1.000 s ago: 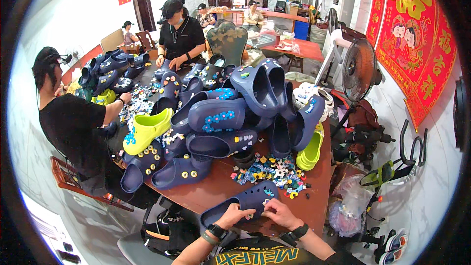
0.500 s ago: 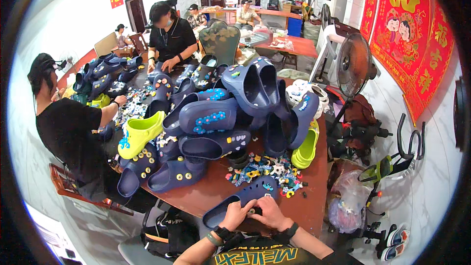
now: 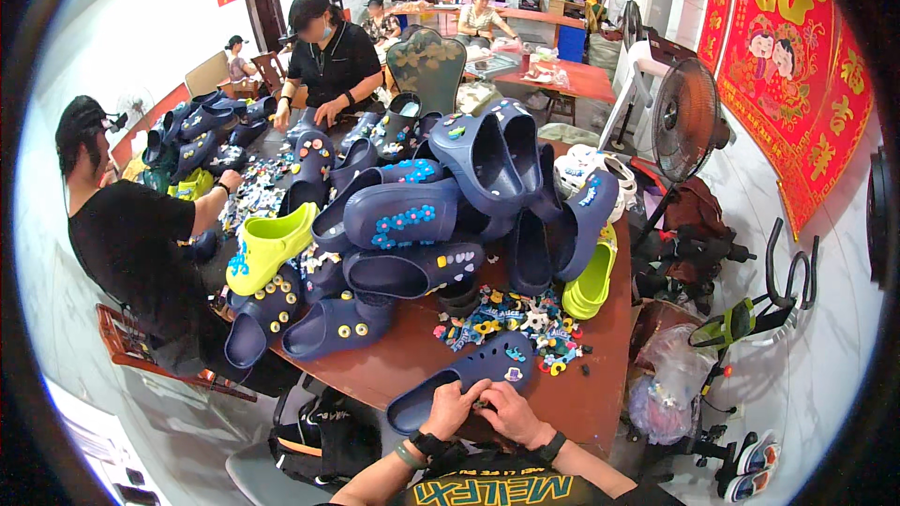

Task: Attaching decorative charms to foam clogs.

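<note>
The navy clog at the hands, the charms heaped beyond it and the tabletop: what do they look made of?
Navy clog: probably moulded foam, matte; it looks one-piece, with round holes and no stitching visible.
Charms: likely soft plastic or rubber, from bright moulded shapes; finish too small to judge.
Tabletop: perhaps varnished wood or laminate, smooth and reddish-brown.

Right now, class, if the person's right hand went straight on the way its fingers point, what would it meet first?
Most likely the left hand: the right hand points up-left in the picture, toward it. Depth is unclear, so the navy clog might come first.
</note>
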The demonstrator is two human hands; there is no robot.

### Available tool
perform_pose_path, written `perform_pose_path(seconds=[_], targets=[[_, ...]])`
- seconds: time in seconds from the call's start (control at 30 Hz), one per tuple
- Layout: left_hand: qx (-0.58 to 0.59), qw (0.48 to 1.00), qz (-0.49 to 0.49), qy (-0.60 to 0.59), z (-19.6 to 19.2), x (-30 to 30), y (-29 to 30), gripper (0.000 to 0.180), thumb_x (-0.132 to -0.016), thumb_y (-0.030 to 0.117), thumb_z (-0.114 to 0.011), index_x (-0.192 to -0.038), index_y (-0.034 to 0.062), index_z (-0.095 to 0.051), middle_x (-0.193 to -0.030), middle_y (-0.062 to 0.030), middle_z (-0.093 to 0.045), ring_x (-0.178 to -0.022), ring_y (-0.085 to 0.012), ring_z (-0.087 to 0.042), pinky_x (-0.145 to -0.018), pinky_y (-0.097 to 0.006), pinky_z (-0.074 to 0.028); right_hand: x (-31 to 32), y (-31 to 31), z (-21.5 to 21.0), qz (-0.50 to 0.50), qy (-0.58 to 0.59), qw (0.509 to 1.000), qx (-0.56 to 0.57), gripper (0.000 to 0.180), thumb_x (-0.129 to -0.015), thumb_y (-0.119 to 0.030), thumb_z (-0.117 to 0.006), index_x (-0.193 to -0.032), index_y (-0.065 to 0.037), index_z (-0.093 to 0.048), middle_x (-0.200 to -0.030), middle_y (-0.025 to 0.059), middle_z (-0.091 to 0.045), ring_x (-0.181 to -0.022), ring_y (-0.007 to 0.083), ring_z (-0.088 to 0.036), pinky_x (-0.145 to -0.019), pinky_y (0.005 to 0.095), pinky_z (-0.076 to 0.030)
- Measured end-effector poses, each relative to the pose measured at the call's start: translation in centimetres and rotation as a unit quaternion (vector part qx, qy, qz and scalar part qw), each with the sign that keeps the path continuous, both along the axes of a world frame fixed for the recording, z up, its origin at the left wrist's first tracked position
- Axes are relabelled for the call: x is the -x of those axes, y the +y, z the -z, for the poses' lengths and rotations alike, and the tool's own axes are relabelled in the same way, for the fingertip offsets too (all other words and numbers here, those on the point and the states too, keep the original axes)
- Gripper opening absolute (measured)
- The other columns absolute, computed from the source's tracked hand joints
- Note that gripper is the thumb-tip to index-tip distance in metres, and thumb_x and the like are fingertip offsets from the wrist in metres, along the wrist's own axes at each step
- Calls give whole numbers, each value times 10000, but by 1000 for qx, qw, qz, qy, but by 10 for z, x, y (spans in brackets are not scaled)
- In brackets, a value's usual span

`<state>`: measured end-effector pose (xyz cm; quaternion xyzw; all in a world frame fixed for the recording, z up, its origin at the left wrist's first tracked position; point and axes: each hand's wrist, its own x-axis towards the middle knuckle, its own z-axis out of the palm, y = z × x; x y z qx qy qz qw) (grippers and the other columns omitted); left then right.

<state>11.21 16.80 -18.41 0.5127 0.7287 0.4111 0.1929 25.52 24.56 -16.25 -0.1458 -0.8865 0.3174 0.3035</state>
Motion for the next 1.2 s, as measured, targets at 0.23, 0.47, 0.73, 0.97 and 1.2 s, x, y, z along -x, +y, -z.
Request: perform_pose_path(seconds=[0.23, 0.47, 0.73, 0.97, 1.2], targets=[[106, 990, -58, -77, 9, 0, 0, 254, -865, 193, -614, -1103, 124, -664, -665, -202, -517, -590, -352, -557, -502, -424, -422, 2, 3, -2, -42, -19, 999, 16, 267, -739, -48, -707, -935, -32, -527, -854, 110, -542, -839, 310, -560, -700, 389, -480], [9, 994, 44, 101, 14, 5, -5, 378, -859, 115, -583, -1228, 192, -611, -681, -179, -511, -592, -334, -554, -493, -409, -422, 3, 6, -2, -35, -18, 998, 47, 226, -753, -52, -687, -924, -31, -540, -853, 120, -541, -817, 312, -561, -688, 384, -476], [11, 988, 57, 145, 26, 6, -5, 457, -839, 88, -562, -1275, 224, -578, -671, -171, -508, -583, -334, -555, -491, -413, -428, 6, 10, -9, -61, -70, 994, 54, 199, -755, -52, -671, -892, -20, -530, -829, 132, -542, -815, 327, -548, -708, 404, -466], [-3, 980, 58, 190, 25, 8, -6, 460, -817, 89, -554, -1258, 216, -582, -644, -168, -507, -565, -328, -552, -482, -422, -421, 0, 6, -4, -60, -62, 994, 66, 250, -759, -89, -694, -958, -30, -555, -926, 135, -553, -891, 324, -549, -755, 405, -471], [-39, 982, 78, 166, 26, 9, -1, 443, -831, 85, -530, -1271, 141, -531, -625, -158, -508, -557, -327, -547, -479, -434, -407, -2, 25, 7, -102, -6, 988, -118, 348, -761, -117, -698, -1074, -65, -555, -1069, 104, -526, -1017, 310, -516, -879, 403, -450]])
